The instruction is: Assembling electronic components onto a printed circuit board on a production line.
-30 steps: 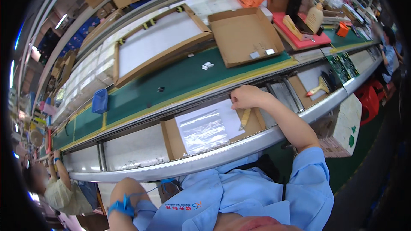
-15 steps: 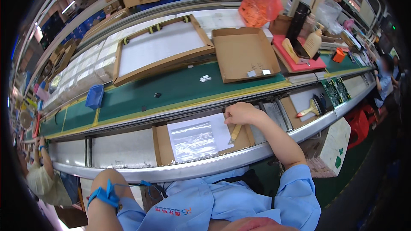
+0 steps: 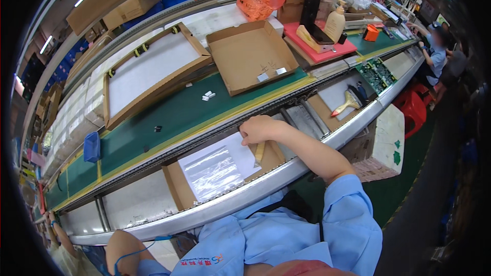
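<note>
My right hand [image 3: 258,129] is closed, fingers curled downward, at the back right of a shallow cardboard tray [image 3: 174,186]. What is in its fingers, if anything, is hidden. Beneath it lies a sheet of white paper [image 3: 251,159] with a clear plastic bag [image 3: 212,173] on top. A narrow yellowish tool with a greyish end [image 3: 260,153] lies just below the hand; I cannot tell whether the hand touches it. Of my left arm only a bent part shows at the lower left, and the left hand is out of sight.
Behind the tray runs a green belt [image 3: 176,115] with small white pieces [image 3: 208,95], a blue bin [image 3: 91,147] and an open cardboard box [image 3: 250,53]. To the right are a brush [image 3: 348,103] and green circuit boards [image 3: 376,75]. A metal rail [image 3: 240,190] borders the front.
The view has swung, so the bench sits tilted and further left. My right hand stays over the tray's back right. The blue wrist strap on my left arm has left the view.
</note>
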Demonstrator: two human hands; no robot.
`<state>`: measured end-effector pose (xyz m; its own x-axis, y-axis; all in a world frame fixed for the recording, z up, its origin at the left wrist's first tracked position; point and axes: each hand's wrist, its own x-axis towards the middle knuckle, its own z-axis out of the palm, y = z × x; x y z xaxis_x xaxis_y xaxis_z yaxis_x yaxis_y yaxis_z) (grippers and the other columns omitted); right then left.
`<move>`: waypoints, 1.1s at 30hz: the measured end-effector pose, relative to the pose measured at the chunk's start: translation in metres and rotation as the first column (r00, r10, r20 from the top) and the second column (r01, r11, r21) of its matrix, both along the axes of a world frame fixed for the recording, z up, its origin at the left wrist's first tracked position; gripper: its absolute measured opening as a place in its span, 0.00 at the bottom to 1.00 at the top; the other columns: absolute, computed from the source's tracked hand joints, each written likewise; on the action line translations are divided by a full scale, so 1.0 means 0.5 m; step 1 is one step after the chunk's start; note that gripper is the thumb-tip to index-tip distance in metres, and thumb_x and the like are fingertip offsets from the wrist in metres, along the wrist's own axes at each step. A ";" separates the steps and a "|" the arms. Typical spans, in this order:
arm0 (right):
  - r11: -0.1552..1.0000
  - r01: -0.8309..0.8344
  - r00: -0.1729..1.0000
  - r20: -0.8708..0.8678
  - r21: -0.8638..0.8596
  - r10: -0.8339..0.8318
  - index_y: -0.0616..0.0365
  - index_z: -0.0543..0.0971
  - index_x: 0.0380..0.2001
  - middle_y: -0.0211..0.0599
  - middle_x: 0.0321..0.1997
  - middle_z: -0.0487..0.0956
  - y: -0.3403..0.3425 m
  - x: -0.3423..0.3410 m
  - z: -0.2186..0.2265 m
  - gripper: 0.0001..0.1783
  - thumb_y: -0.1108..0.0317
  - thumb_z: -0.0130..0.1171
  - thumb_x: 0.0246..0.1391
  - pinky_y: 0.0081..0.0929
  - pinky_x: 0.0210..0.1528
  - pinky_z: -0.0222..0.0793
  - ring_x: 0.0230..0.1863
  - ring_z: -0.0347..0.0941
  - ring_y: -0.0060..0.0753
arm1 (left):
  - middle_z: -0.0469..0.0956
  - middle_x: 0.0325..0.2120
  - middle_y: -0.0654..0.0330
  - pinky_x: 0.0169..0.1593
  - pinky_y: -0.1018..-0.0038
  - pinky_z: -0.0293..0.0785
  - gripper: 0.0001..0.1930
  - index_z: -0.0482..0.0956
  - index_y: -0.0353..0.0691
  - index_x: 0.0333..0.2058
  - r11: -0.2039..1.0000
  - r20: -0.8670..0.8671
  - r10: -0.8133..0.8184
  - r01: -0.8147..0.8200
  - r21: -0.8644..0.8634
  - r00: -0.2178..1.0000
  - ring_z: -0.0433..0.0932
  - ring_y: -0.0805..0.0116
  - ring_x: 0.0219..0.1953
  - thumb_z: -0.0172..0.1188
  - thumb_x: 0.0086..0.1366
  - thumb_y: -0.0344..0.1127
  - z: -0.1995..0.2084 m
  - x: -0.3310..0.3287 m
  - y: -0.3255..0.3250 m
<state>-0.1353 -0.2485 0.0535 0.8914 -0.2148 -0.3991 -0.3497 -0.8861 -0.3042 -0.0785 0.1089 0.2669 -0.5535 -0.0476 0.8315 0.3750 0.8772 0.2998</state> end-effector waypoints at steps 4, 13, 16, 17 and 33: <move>1.000 -0.011 1.000 -0.015 -0.011 0.011 0.54 0.85 0.35 0.46 0.40 0.84 -0.004 0.008 -0.010 0.21 0.49 0.65 0.48 0.44 0.47 0.75 0.45 0.80 0.50 | 0.71 0.14 0.61 0.39 0.58 0.73 0.23 0.76 0.40 0.14 0.992 0.126 0.093 -0.103 0.070 0.988 0.74 0.63 0.21 0.51 0.70 0.38 -0.022 -0.003 0.007; 0.999 -0.038 0.999 0.025 0.017 0.038 0.53 0.83 0.33 0.44 0.36 0.83 -0.015 0.010 -0.022 0.19 0.49 0.64 0.46 0.44 0.46 0.74 0.43 0.79 0.50 | 0.68 0.14 0.59 0.29 0.63 0.69 0.26 0.70 0.42 0.14 0.534 0.482 0.659 -0.811 0.242 0.577 0.71 0.56 0.21 0.60 0.62 0.55 -0.156 0.148 -0.090; 0.992 -0.123 0.991 0.052 0.024 0.121 0.54 0.83 0.33 0.46 0.36 0.83 -0.014 0.005 -0.039 0.17 0.51 0.64 0.47 0.43 0.46 0.74 0.41 0.79 0.51 | 0.77 0.18 0.51 0.34 0.59 0.73 0.28 0.78 0.37 0.16 0.106 0.748 0.663 -0.985 -0.134 -0.031 0.78 0.48 0.26 0.62 0.56 0.60 -0.250 0.189 -0.160; 0.994 -0.092 0.996 0.009 0.060 0.092 0.55 0.82 0.34 0.46 0.36 0.83 0.000 0.011 -0.028 0.18 0.52 0.64 0.47 0.42 0.46 0.74 0.41 0.80 0.51 | 0.77 0.19 0.52 0.37 0.59 0.73 0.28 0.78 0.37 0.17 0.099 0.771 0.619 -0.958 -0.268 -0.151 0.77 0.49 0.28 0.60 0.56 0.61 -0.309 0.197 -0.174; 0.994 -0.108 0.989 -0.098 -0.015 0.106 0.56 0.83 0.37 0.41 0.30 0.84 0.027 0.001 -0.014 0.19 0.54 0.67 0.45 0.35 0.41 0.75 0.36 0.81 0.43 | 0.83 0.30 0.48 0.40 0.55 0.76 0.23 0.85 0.35 0.30 0.164 0.972 0.225 -0.982 -0.098 -0.059 0.81 0.47 0.37 0.64 0.57 0.54 -0.531 0.174 -0.211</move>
